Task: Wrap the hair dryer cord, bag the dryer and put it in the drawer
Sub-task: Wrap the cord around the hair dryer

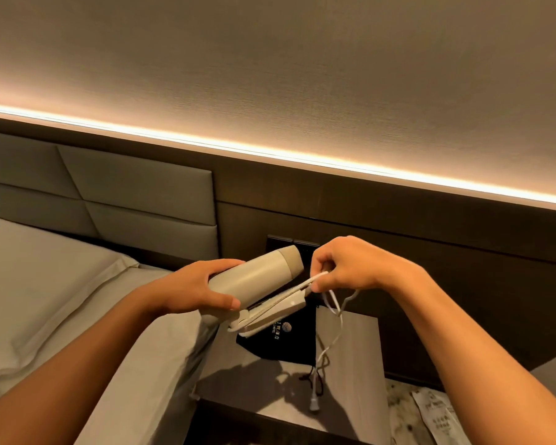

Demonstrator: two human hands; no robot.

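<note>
A beige hair dryer (264, 276) with its handle folded against the barrel is held in the air over the nightstand. My left hand (199, 289) grips the barrel from the left. My right hand (344, 268) pinches the white cord (334, 335) at the tip of the handle, where a strand lies along it. The remaining cord hangs down, and its plug end (314, 404) dangles by the nightstand's front edge. A black drawstring bag (283, 337) with a printed logo lies flat on the nightstand beneath the dryer.
The grey nightstand top (350, 374) stands between a bed with a pillow (45, 284) on the left and a dark wood wall panel behind. A switch plate (283, 242) is on the panel. Printed paper (437, 415) lies low at the right.
</note>
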